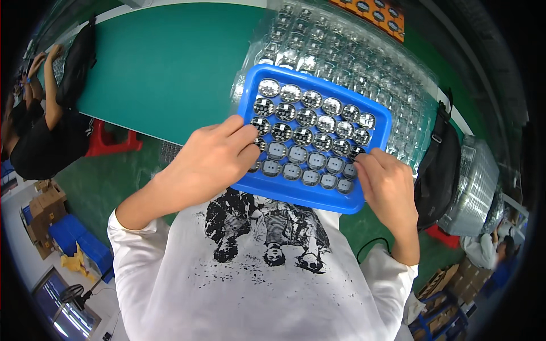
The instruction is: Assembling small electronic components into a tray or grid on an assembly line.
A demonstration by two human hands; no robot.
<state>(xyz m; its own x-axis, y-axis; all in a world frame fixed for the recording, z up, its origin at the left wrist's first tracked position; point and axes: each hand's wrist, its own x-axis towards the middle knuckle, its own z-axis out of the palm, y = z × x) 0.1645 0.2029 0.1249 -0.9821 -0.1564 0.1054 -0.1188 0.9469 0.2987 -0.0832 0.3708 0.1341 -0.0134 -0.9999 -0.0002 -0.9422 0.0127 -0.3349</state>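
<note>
A blue plastic tray (284, 193) is tilted over the near edge of the green table. It holds rows of small round parts: the far rows show shiny, faceted silver tops (311, 99), the two nearest rows plain grey backs with small dots (297, 154). My left hand (219, 156) reaches over the left rim, fingers curled and closed at the end parts of the rows; its fingertips are partly hidden. At the right end, my right hand (388, 182) pinches at a dark round part (356, 152), thumb and forefinger together.
Clear plastic blister trays (341, 54) lie stacked beyond the blue tray, with an orange panel (372, 14) behind. A black bag (439, 165) hangs on a chair at right, beside wrapped clear trays (471, 184). Another person (45, 136) sits at far left near a red stool (111, 139).
</note>
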